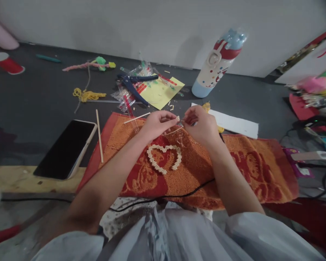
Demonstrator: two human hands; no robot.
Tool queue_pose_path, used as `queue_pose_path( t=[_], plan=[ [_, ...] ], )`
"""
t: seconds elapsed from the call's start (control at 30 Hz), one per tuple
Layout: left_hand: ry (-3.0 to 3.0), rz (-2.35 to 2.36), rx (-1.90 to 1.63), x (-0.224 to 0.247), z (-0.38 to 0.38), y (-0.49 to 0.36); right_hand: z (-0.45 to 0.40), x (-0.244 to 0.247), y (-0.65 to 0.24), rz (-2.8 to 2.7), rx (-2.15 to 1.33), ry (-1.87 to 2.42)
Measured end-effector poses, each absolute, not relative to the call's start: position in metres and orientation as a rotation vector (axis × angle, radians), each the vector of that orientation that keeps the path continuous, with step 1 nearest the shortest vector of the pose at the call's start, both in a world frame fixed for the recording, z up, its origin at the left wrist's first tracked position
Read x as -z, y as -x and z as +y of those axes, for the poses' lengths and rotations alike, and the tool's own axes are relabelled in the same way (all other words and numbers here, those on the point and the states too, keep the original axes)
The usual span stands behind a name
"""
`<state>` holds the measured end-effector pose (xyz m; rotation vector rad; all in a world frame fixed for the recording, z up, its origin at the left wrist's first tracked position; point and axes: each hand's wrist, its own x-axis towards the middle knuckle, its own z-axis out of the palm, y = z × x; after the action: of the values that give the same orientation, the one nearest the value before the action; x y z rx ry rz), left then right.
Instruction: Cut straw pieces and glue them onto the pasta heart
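My left hand [160, 123] is closed in a pinch on a small cream-coloured piece [177, 119]. Close to it on the right, my right hand [201, 123] has its fingers pinched together, and what they hold is too small to make out. A thin pale strip [174, 131] runs just below the fingertips. Both hands are over an orange and red towel [198, 166]. Nearer to me on the towel lies a heart outline [150, 155] made of small cream pieces, with a gap at its lower right.
Navy-handled pliers [134, 90] lie across plastic packets and a yellow paper [165, 95]. Behind my right hand stands a bottle [206, 74]. A phone [66, 148] and a thin stick [99, 136] lie left. A black cable [179, 196] crosses the towel's front. A white strip [236, 123] lies right.
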<state>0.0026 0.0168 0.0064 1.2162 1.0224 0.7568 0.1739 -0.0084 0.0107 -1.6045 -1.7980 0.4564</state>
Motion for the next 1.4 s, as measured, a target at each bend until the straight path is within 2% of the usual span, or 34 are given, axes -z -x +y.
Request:
queue_pose_path(
  t=[0.2, 0.57, 0.97, 1.4],
  plan=[
    [-1.22, 0.99, -0.788, -0.003, 0.017, -0.005, -0.011, -0.008, -0.174, -1.824, -0.421, 1.562],
    [-1.045, 1.035, -0.764, -0.011, 0.019, -0.005, -0.01, 0.002, -0.18, -1.626, -0.555, 1.23],
    [-1.074, 1.079, -0.681, -0.012, 0.018, -0.006, -0.017, 0.0, -0.173, -1.639, -0.597, 1.2],
    [-1.127, 1.064, -0.663, -0.013, 0.017, -0.005, -0.016, -0.001, -0.176, -1.733, -0.452, 1.27]
  ],
)
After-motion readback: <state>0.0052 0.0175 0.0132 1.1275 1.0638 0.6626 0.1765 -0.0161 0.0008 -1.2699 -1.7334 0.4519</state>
